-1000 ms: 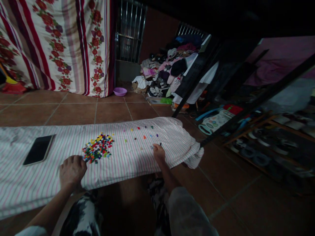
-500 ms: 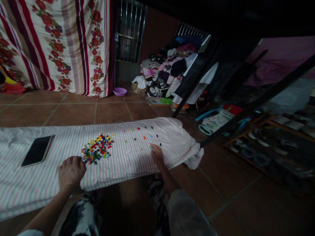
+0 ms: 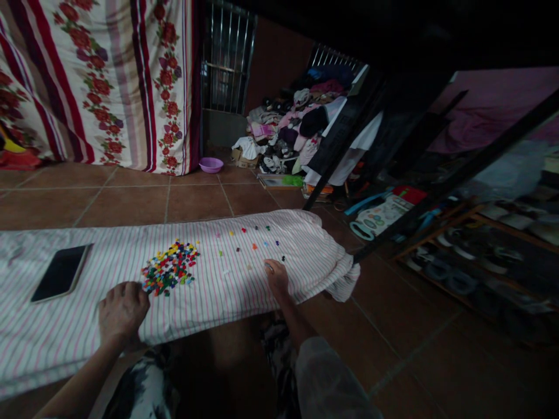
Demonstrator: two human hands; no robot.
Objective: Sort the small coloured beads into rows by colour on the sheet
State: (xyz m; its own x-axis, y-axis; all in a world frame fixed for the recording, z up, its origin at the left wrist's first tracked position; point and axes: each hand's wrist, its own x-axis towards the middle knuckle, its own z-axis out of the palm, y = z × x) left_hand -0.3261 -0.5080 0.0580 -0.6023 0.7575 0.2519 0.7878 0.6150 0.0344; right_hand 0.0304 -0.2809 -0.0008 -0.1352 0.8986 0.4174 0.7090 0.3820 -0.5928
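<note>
My left hand rests on the striped cloth, fingers curled under, just beside a heap of small multicoloured pieces. Whatever its fingers hold, if anything, is hidden. Farther right, my right hand is closed in a pinch low over the cloth, with a tiny pale-bluish piece at its fingertips. Single pieces lie spaced apart around it, among them an orange piece, a black piece, a beige piece and a light blue piece. They are too small to name by kind.
The striped cloth covers a long low surface across my lap side. A phone lies on its left part. Beyond are a floral curtain, a purple basin and heaped clothes. A shoe rack stands at right.
My right hand has drawn slightly down, its pointing finger now bent in more. The left hand stays by the heap. The whole view has shifted a little.
</note>
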